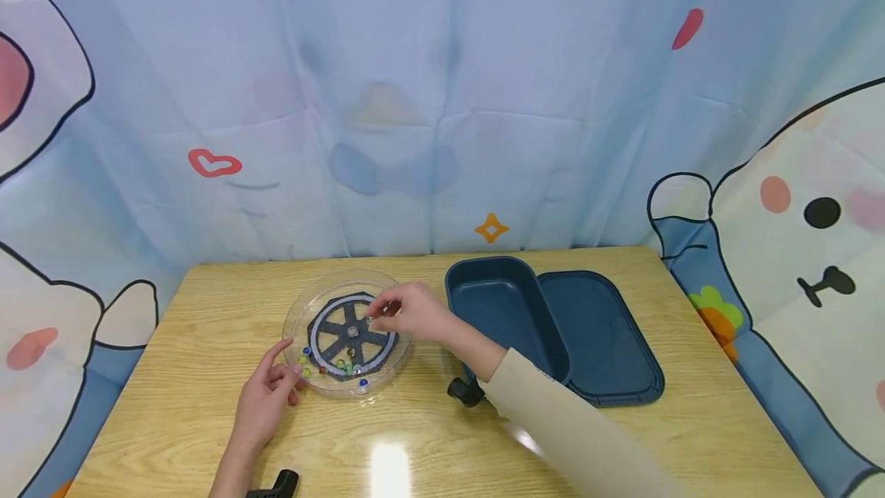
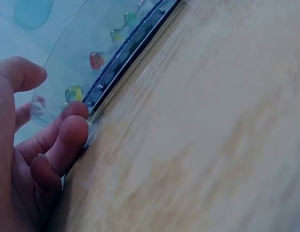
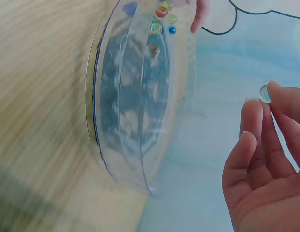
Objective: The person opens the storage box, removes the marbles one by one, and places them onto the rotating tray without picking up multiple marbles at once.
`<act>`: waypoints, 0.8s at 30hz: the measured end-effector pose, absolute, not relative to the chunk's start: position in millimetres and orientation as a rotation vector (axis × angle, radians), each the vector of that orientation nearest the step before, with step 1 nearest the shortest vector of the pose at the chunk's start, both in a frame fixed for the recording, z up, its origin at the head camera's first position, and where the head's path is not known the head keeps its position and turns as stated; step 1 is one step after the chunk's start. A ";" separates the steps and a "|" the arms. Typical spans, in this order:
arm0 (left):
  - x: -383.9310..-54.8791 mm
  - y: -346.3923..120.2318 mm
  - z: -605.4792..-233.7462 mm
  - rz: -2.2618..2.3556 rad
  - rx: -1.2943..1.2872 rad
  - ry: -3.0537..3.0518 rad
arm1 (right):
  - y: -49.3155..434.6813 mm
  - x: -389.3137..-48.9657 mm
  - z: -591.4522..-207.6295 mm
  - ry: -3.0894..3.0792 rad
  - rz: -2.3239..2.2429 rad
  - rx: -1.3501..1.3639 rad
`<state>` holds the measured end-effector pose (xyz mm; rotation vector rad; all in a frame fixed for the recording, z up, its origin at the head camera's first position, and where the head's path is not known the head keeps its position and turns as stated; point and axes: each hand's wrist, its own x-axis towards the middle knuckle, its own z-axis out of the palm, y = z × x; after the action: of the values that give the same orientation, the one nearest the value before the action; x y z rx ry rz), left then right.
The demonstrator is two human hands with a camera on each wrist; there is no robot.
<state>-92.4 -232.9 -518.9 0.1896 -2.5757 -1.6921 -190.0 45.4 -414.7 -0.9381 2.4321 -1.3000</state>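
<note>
A clear round dish [image 1: 295, 313] sits on the table's left half, with a dark spoked wheel shape [image 1: 335, 328] on its bottom. Several coloured marbles lie toward its near side, among them a blue marble [image 1: 363, 383], a red marble [image 2: 96, 60] and a yellow-green marble [image 2: 74, 93]. At the dish's near left edge, my left hand [image 1: 263, 402] holds the rim with bent fingers and thumb. Above the right part of the dish, my right hand [image 1: 415, 312] pinches a clear marble [image 3: 264, 94] between thumb and fingertips.
Right of the dish stands a deep dark blue rectangular box [image 1: 494, 298], beside a flat dark blue lid or tray [image 1: 601, 336]. My right forearm passes over the box's near corner. A printed curtain [image 1: 387, 98] hangs behind the wooden table [image 1: 187, 375].
</note>
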 end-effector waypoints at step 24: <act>-89.8 -235.3 -508.8 -1.553 0.069 -2.637 | 74.0 -179.8 -391.8 2.307 -1.582 -0.799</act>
<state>-89.8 -235.3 -508.8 0.0686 -2.6375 -1.5531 -179.8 74.0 -391.8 -0.7985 2.3075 -1.5818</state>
